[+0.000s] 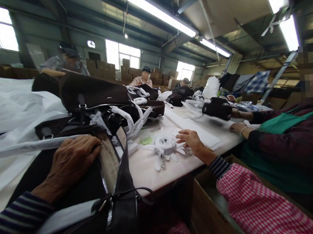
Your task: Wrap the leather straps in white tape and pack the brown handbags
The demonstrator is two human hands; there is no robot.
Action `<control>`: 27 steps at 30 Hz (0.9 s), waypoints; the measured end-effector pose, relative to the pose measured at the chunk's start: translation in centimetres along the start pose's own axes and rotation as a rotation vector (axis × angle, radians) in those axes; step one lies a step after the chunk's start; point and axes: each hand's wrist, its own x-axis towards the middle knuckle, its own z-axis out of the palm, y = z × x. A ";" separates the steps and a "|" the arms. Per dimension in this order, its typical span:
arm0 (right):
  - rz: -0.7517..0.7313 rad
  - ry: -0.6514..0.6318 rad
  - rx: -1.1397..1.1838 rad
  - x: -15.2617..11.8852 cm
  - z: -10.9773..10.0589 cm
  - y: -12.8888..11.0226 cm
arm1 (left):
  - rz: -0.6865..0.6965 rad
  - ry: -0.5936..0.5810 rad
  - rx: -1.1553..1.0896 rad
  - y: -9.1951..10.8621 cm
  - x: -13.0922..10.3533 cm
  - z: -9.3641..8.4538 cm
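Note:
A large dark bag [123, 175] lies at the left front with its zipper open and a beige lining showing. My left hand [71, 162] rests on the bag at the edge of its opening, the fingers bent and pressed together; whether they pinch the edge is hidden. My right hand [190, 141] is over the table with its fingers apart and nothing in it. Just left of those fingers lies a coiled strap in white wrapping [164, 143], with a metal clasp [163, 162] at its front.
More dark bags with wrapped handles [91, 89] are piled behind. White sheets [20, 107] cover the left side. At the right, a person in a green apron [281, 130] handles a black bag [216, 108]. An open cardboard box [207, 205] stands below the table edge.

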 end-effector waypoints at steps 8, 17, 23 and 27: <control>-0.675 -0.011 -0.713 -1.3 -1.3 -1.2 | -0.004 -0.021 0.000 -0.1 0.0 0.1; -0.886 -0.418 -1.210 -3.0 4.4 -3.9 | 0.006 -0.008 0.010 0.1 0.1 -0.2; -0.809 -0.307 -1.010 -4.0 2.4 -3.5 | -0.002 0.010 -0.002 0.1 0.0 -0.2; -0.718 -0.272 -0.893 -5.4 -0.4 -2.4 | -0.009 -0.017 -0.007 -0.1 0.0 -0.2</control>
